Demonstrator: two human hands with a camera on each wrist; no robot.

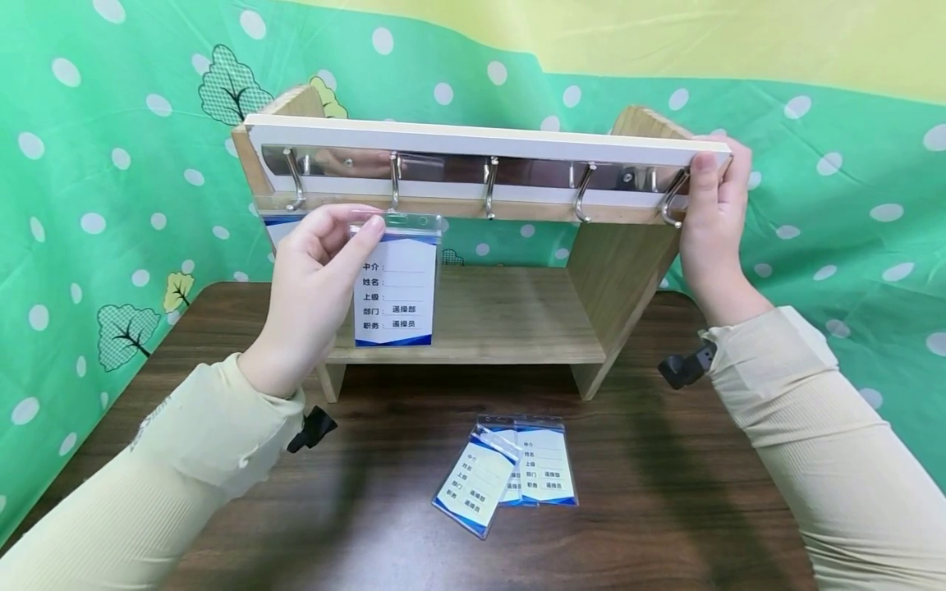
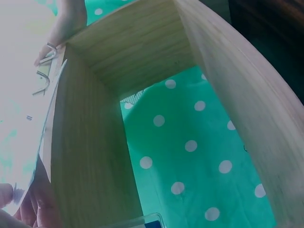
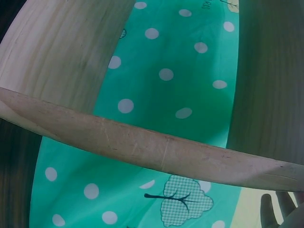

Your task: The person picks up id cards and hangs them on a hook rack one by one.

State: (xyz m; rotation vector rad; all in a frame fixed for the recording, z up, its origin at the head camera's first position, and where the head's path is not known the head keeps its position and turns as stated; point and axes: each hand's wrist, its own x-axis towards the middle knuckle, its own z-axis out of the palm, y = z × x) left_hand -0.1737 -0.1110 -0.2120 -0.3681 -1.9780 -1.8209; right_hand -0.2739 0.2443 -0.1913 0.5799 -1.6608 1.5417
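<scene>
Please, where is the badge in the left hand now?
In the head view, the badge is left of centre, pinched by the left hand, just below the second hook from the left, in front of the wooden shelf.

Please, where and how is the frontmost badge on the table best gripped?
Probably pinch the frontmost badge by its long left edge, coming from the left: that edge borders bare table, while its upper right part overlaps another badge.
</scene>
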